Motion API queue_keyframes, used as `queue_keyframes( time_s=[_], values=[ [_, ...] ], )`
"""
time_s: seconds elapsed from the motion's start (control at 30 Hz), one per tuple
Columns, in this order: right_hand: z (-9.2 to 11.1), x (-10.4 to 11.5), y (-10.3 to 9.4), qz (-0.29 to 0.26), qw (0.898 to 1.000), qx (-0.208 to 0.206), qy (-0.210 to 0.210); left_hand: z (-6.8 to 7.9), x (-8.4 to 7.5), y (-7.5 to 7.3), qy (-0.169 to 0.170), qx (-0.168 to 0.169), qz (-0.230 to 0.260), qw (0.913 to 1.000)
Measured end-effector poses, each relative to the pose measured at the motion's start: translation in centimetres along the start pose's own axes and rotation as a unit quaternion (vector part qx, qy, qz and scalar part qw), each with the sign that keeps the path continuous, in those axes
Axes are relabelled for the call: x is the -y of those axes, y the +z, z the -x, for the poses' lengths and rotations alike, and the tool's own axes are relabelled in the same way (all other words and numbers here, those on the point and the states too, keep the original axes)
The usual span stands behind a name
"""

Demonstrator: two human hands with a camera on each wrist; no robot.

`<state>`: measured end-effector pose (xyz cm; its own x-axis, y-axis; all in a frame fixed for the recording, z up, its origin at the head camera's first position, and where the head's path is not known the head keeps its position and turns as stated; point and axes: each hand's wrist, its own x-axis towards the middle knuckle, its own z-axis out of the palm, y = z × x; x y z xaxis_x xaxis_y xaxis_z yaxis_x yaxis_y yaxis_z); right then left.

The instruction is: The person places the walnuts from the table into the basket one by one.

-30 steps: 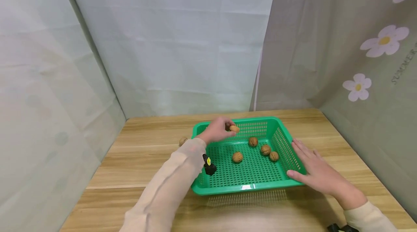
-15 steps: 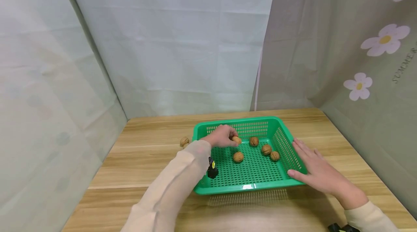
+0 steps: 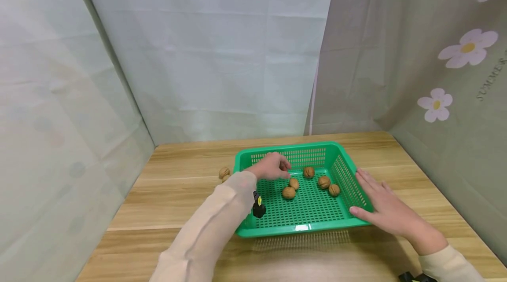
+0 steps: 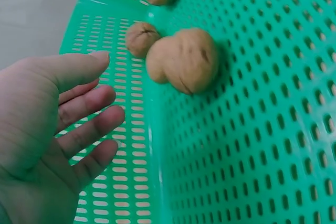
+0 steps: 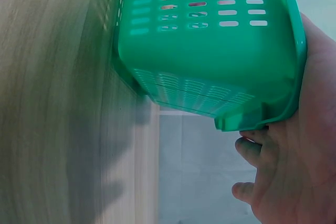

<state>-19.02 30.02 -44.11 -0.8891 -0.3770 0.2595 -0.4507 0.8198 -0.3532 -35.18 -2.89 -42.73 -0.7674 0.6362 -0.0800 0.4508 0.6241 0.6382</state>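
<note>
My left hand (image 3: 273, 166) hovers over the green basket (image 3: 301, 228) with its fingers loosely bent and nothing between them. Just off its fingertips, a walnut (image 3: 294, 184) lies against another walnut (image 3: 288, 192) on the basket floor. In the left wrist view, the fingers and thumb of this hand (image 4: 39, 129) are apart from the walnuts (image 4: 191, 61). My right hand (image 3: 384, 207) rests on the basket's right rim with straight fingers. The right wrist view shows that hand (image 5: 299, 161) touching the rim from outside, its fingertips near the corner.
Farther right in the basket lie more walnuts: one near the back wall (image 3: 309, 172) and two side by side, one of them a larger walnut (image 3: 324, 182). Left of the basket, walnuts (image 3: 224, 172) sit on the wooden table (image 3: 178, 194), partly behind the sleeve. Fabric curtains (image 3: 237, 75) surround the table.
My left hand has lowered into the basket and let go of the walnut it held, which now lies beside another. My right hand has stayed on the rim.
</note>
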Motion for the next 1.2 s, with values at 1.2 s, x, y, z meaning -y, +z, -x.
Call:
queue_keyframes(
  time_s=[1.2],
  values=[
    [-0.1,0.1,-0.2,0.0,1.0,0.008,-0.001,12.5,14.5,-6.5,-0.127,-0.234,0.046,0.9628]
  ],
)
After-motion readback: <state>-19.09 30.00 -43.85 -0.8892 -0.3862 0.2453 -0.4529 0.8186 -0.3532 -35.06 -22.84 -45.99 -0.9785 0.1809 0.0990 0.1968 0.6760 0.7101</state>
